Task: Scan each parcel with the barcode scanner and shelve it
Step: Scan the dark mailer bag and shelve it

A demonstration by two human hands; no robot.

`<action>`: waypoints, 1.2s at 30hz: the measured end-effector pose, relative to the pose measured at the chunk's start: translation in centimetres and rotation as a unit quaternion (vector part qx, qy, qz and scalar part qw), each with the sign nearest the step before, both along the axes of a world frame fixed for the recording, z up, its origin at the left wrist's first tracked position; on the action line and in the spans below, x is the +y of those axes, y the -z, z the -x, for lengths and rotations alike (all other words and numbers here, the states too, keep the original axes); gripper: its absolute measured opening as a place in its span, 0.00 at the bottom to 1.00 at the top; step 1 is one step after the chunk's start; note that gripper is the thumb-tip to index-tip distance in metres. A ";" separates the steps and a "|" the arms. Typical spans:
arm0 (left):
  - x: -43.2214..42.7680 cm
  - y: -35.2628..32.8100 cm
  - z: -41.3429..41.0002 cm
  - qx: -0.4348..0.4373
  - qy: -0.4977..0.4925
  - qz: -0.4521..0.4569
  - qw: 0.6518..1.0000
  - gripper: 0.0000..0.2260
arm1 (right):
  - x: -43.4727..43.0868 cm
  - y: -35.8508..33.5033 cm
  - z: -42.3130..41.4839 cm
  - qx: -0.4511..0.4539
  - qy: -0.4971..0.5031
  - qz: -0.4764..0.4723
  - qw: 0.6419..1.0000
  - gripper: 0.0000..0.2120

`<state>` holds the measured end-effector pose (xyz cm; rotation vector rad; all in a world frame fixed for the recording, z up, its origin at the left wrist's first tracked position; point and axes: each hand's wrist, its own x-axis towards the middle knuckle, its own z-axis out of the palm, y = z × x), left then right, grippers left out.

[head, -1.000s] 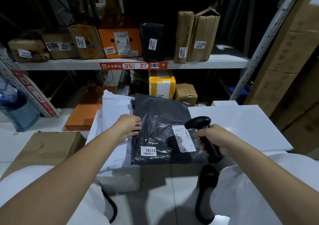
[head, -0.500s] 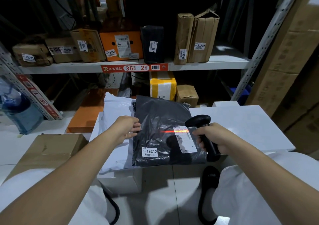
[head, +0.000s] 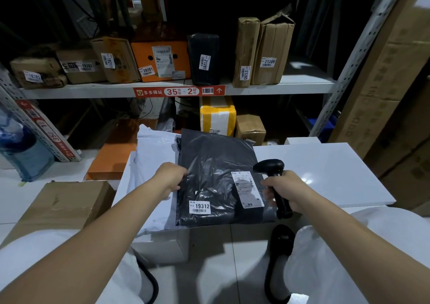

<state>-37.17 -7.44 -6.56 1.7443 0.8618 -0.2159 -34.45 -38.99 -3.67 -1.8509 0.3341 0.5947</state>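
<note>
Shelf 35-2: the level where numbered parcels stand upright; its right end looks free, and I judge that the likeliest slot. The back of the bay is too dark to read.
White table: low and glossy in front of me; it carries the pile I work from.
White mailer: lies under the dark one, only its left part showing; how many bags are stacked beneath I cannot tell.
Black poly parcel: lies flat on top of the pile, between my hands. I judge it light, soft and floppy, with slick film. It will sag if lifted by one corner, so I would pinch an edge firmly or slide a palm under the middle.
My left hand: fingers curled onto the parcel's left edge, pinching the film.
My right hand: clenched round the scanner's grip, trigger finger hidden.
Barcode scanner: black, head just beside the shipping label; no beam visible.
Tag 19312: readable; the shipping label's print is blurred.
</note>
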 end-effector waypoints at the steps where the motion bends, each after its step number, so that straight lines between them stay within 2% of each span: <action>1: 0.0 0.1 0.0 0.004 0.004 -0.010 1.000 0.07 | 0.1 0.8 -0.2 -0.006 0.007 0.011 1.000 0.03; 4: -0.1 0.5 -0.1 0.004 0.001 -0.029 1.000 0.09 | 0.5 3.0 -0.7 -0.032 0.015 0.053 0.998 0.03; 6: -0.3 0.6 -0.1 0.010 0.002 -0.013 1.000 0.11 | 0.7 4.3 -0.7 -0.023 0.025 0.042 0.999 0.02; 10: -0.8 1.0 0.0 0.029 0.025 -0.001 0.999 0.14 | 1.0 6.3 -0.7 0.014 0.043 0.020 0.999 0.08; 19: -2.3 2.3 0.1 0.014 0.050 0.007 0.999 0.30 | 1.0 6.9 -1.3 0.017 0.084 0.015 0.996 0.05; 22: -2.4 2.4 -0.4 -0.004 0.046 0.022 0.999 0.28 | 0.9 7.4 -1.7 0.023 0.094 0.026 0.995 0.06; 25: -3.0 1.6 -0.5 -0.027 0.067 0.036 0.997 0.19 | 1.2 7.2 -1.5 0.004 0.105 0.026 0.994 0.05; 27: -3.3 1.3 -0.7 -0.034 0.084 0.056 0.994 0.16 | 1.3 7.0 -1.4 -0.016 0.116 0.026 0.993 0.05; 36: -3.1 0.9 -0.8 -0.081 0.108 0.034 0.990 0.16 | 2.5 5.3 -0.9 -0.106 0.109 0.080 0.985 0.03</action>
